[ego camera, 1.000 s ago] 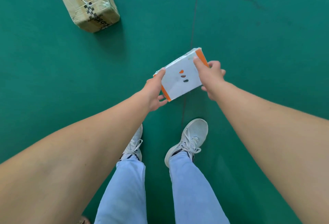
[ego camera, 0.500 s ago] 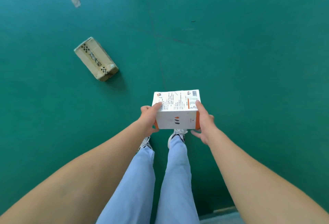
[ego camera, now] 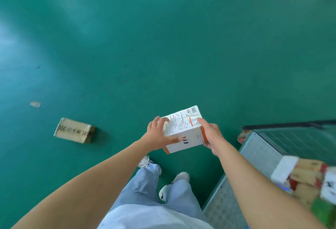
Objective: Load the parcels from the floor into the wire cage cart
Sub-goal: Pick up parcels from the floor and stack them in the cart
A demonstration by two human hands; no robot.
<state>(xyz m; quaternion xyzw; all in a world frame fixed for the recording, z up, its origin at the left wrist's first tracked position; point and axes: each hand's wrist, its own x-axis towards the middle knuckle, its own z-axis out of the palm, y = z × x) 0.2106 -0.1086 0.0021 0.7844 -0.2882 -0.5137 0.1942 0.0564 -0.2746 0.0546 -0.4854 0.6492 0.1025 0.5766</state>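
Observation:
I hold a white box with orange edges (ego camera: 183, 130) in the air in front of me, above the green floor. My left hand (ego camera: 158, 134) lies against its left side with the fingers spread flat over the top and front. My right hand (ego camera: 211, 136) grips its right end, thumb on top and fingers underneath. The wire cage cart (ego camera: 269, 156) stands at the right, just beside my right forearm. A brown taped cardboard parcel (ego camera: 74, 130) lies on the floor to the left.
Several boxes (ego camera: 307, 183) are stacked in the cart at the lower right. A small scrap (ego camera: 35, 104) lies on the floor beyond the brown parcel. My feet and jeans (ego camera: 154, 188) are below the held box. Green floor stretches ahead.
I have straightened up and turned right with the white box. The cart has come into view at the right, and the brown parcel now lies farther off to the left.

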